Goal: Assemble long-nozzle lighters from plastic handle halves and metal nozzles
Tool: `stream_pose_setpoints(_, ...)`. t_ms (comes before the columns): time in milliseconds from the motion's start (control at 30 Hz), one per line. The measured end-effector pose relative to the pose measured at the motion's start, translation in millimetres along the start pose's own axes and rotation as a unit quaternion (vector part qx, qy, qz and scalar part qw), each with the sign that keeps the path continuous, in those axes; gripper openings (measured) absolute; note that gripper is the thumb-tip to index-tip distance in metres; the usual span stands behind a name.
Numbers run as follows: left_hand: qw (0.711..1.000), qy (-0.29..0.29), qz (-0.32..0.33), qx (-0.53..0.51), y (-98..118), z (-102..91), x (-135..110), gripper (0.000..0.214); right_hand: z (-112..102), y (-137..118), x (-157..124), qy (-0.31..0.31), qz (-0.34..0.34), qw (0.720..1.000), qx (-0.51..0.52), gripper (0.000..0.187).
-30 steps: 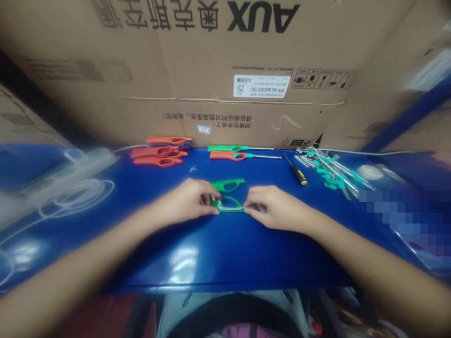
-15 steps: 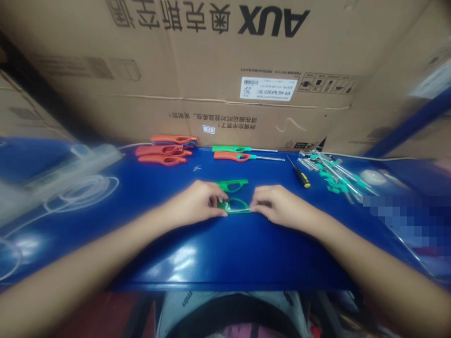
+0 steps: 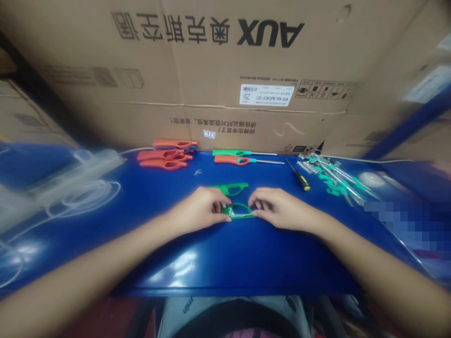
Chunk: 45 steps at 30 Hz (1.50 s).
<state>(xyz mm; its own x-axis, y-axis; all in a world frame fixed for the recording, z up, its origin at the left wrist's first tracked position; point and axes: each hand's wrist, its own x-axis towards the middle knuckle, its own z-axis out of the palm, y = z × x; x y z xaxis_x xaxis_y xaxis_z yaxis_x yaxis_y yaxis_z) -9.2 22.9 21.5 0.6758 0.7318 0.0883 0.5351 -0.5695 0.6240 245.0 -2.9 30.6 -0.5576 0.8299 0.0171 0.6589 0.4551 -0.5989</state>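
Note:
A green plastic lighter shell (image 3: pixel 240 210) lies flat on the blue table (image 3: pixel 218 253) between both of my hands. My left hand (image 3: pixel 201 208) pinches its left end with curled fingers. My right hand (image 3: pixel 276 207) pinches its right end, fingers pressed together over it. A thin clear tube runs along the shell. A second green shell half (image 3: pixel 230 188) lies just behind, touching neither hand.
Orange lighter shells (image 3: pixel 165 156) are stacked at the back left. Two assembled long lighters (image 3: pixel 243 157) lie at the back centre. A black and yellow screwdriver (image 3: pixel 299 177), a heap of teal and metal parts (image 3: pixel 329 174), coiled clear tubing (image 3: pixel 84 195) and a large cardboard box (image 3: pixel 225 70) surround them.
My hands have drawn closer together over the green shell, the right hand sliding left along it. The camera view has shifted slightly.

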Motion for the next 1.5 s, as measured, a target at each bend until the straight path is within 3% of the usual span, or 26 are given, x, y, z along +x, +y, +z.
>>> stream_pose_setpoints(167,1.000,-0.010,0.004,0.008,2.5,0.3,0.6,0.034,1.1,-3.3,7.9,-0.034,0.115,0.993,0.021,0.009)
stream_pose_setpoints(267,1.000,-0.015,-0.015,0.002,3.1,-0.4,0.8,0.035,0.7,-3.4,6.6,-0.040,0.097,0.994,0.005,0.009)
stream_pose_setpoints(400,0.999,-0.011,-0.038,-0.016,1.7,1.8,-0.1,0.036,2.3,-3.6,-2.3,-0.004,-0.005,0.999,-0.038,0.017)
stream_pose_setpoints(600,0.999,-0.001,-0.009,-0.033,0.9,10.0,-0.4,0.028,15.1,-10.9,-4.4,0.005,-0.070,0.995,-0.074,0.018)
stream_pose_setpoints(1000,0.996,0.043,0.036,-0.065,3.0,17.6,-1.8,0.022,20.2,-20.9,-3.9,0.007,-0.005,0.998,-0.069,0.015)
stream_pose_setpoints(1500,0.986,0.050,-0.011,-0.161,-2.2,16.4,2.4,0.020,20.6,-14.4,-1.0,0.021,0.032,0.999,0.011,0.004)
